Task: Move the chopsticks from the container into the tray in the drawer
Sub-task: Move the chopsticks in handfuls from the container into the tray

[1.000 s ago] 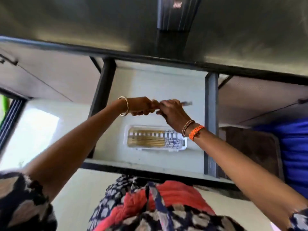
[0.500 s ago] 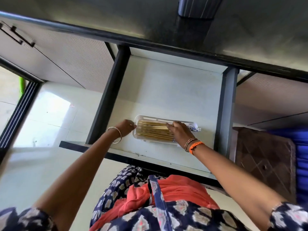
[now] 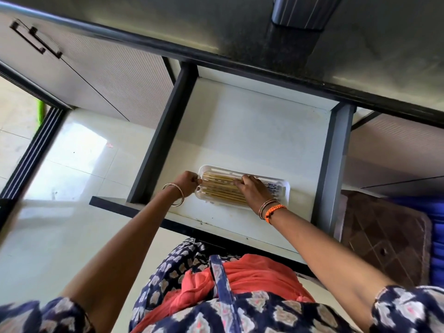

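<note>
A white plastic tray (image 3: 286, 189) lies near the front of the open white drawer (image 3: 252, 131). Several yellow wooden chopsticks (image 3: 221, 189) with blue-patterned ends lie lengthwise in it. My left hand (image 3: 188, 181) is at the tray's left end, fingers pinched on the chopstick tips. My right hand (image 3: 252, 191) rests on the middle of the bundle, fingers curled down over the sticks and hiding part of them. A dark ribbed object (image 3: 300, 13) stands on the counter above; I cannot tell whether it is the container.
The drawer has dark side rails (image 3: 165, 131) and a dark front edge (image 3: 149, 212). The grey countertop (image 3: 144, 20) overhangs its back. A cabinet door with a black handle (image 3: 36, 40) is at left, and a brown patterned mat (image 3: 384, 236) lies on the floor at right.
Both hands, which held chopsticks above the drawer, came down and laid them in the tray. Now they rest on the bundle.
</note>
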